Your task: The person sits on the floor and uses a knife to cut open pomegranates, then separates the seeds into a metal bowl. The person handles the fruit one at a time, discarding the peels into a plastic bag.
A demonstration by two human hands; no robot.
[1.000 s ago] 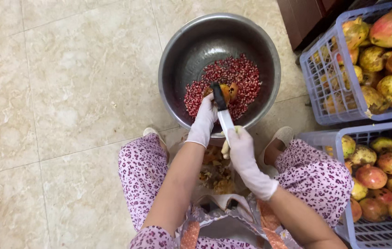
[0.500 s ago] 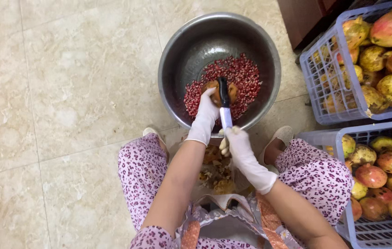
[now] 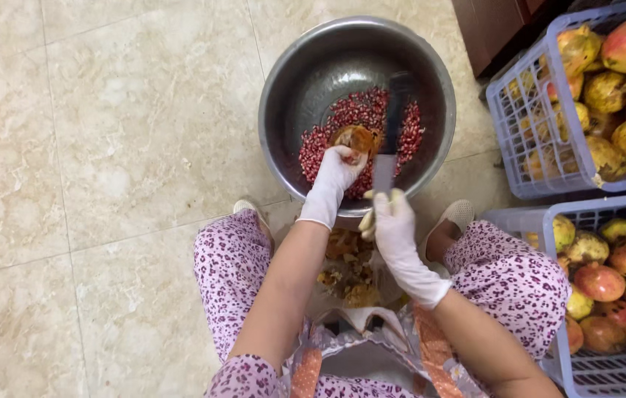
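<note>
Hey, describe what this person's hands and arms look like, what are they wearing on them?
Both hands wear thin white gloves ending just past the wrists: the left hand and the right hand. The right glove's fingertips look stained yellowish. Above the gloves the forearms are bare, with no sleeves, watch or jewellery visible. The glove cuffs sit slightly loose and wrinkled.

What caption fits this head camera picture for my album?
Gloved left hand holds a pomegranate piece over a seed-filled metal bowl; right hand raises a knife.

Left hand holds pomegranate piece over steel bowl of seeds; right hand grips knife.
</note>
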